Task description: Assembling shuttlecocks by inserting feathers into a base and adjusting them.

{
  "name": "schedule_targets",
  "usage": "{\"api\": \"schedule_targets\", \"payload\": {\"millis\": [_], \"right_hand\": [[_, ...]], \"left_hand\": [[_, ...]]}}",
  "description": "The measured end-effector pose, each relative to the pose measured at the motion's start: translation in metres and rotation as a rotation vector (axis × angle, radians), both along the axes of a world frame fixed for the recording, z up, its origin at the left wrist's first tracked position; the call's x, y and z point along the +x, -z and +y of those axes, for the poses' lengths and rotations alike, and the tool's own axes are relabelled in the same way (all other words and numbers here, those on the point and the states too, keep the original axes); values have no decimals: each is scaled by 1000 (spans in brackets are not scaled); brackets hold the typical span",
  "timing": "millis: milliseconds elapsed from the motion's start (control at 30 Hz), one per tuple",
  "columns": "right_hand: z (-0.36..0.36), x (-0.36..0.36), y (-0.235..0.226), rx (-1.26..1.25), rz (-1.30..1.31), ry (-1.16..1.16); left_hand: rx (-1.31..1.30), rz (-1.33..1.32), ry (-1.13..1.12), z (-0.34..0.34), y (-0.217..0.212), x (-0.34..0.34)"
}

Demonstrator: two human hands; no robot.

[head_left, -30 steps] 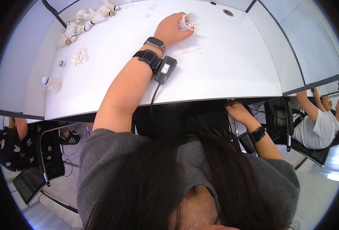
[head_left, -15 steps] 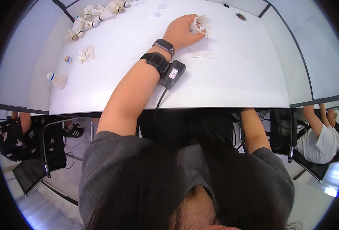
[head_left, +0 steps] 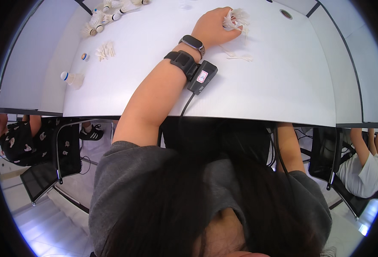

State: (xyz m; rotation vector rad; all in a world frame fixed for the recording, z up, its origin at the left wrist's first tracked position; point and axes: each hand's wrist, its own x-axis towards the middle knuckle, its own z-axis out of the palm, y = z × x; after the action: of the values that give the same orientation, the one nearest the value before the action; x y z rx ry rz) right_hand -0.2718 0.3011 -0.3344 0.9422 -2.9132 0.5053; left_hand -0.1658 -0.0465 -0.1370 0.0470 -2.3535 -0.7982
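My left hand [head_left: 216, 26] reaches over the far middle of the white table [head_left: 283, 85], its fingers closed around a ragged shuttlecock [head_left: 239, 19]. The white feathers splay out past my fingertips; the cork end is hidden. Just nearer to me, a few loose feather pieces [head_left: 239, 57] lie on the tabletop. My right forearm [head_left: 289, 145] goes under the table's front edge, and the hand at its end is hidden.
At the far left, several shuttlecocks [head_left: 112, 17] lie in a heap. Nearer stand a pile of feather pieces [head_left: 106, 50], a loose cork base [head_left: 85, 56] and a blue-banded shuttlecock [head_left: 73, 79]. Partition walls border the table. A black cable [head_left: 186, 106] hangs from my left wrist device [head_left: 202, 77].
The whole view has shifted, so the table and its things appear farther right. My left hand keeps its hold on the shuttlecock.
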Motion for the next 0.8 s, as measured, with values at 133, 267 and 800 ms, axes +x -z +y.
{"api": "schedule_targets", "payload": {"millis": [133,267,800], "right_hand": [[-1,8,-3,-21,-7,3],[-6,20,-3,-37,-11,-18],[3,26,-12,-10,-137,-12]], "left_hand": [[90,10,49,6,-5,4],[164,-59,48,9,-4,8],[37,-14,85,3,4,-3]]}}
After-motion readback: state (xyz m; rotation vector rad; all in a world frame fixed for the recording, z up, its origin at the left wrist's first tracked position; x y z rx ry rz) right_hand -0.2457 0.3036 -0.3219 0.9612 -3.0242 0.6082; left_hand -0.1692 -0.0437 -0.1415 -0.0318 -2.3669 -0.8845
